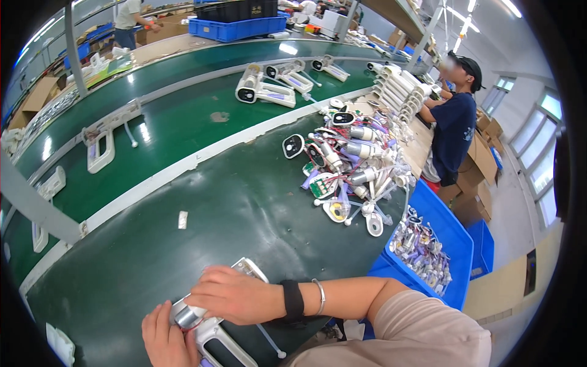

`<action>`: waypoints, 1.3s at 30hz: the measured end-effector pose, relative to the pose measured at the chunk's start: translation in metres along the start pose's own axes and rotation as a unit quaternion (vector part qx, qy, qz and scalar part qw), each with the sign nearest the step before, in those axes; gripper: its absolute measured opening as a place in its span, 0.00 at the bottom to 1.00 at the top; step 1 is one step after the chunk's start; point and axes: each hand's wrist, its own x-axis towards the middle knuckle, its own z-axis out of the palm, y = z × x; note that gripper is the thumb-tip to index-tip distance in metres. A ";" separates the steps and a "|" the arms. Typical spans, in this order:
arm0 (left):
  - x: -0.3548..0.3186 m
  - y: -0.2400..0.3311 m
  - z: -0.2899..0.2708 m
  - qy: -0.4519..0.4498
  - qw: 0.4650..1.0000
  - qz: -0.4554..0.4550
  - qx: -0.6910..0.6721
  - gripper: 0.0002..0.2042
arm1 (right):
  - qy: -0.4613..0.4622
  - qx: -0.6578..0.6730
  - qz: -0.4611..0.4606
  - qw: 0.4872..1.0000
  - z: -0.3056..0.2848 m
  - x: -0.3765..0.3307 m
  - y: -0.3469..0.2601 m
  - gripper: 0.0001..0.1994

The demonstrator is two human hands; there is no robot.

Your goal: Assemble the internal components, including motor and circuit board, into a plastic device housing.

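Observation:
At the near edge of the bench lies a white plastic housing (215,332) with a loop handle. My left hand (164,339) holds its left end with bent fingers. My right hand (235,296) reaches across the housing, its fingers closed around a white-and-silver cylindrical motor (187,317) at the housing. Whether the motor is fully seated is hidden by my fingers. A thin white rod (271,341) with a ball end sticks out beside the handle. The far end of the housing (247,268) shows beyond my right hand.
A pile of motors, wires and circuit boards (361,160) covers the bench's right side. Similar white housings (266,92) lie on the green belt (183,116) beyond the white rail. A blue bin (455,244) of parts stands at right, near a person (454,125) working.

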 end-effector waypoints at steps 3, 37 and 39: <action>-0.009 -0.011 0.004 0.000 0.997 -0.036 -0.063 0.07 | -0.034 -0.031 0.012 0.999 -0.004 0.010 -0.008 0.21; -0.008 -0.011 -0.015 0.121 0.992 -0.035 0.033 0.15 | -0.022 -0.131 0.032 0.991 -0.030 -0.005 -0.031 0.08; -0.004 0.000 -0.010 0.070 0.997 -0.010 0.037 0.20 | -0.072 -0.153 0.012 0.986 -0.020 -0.012 -0.033 0.05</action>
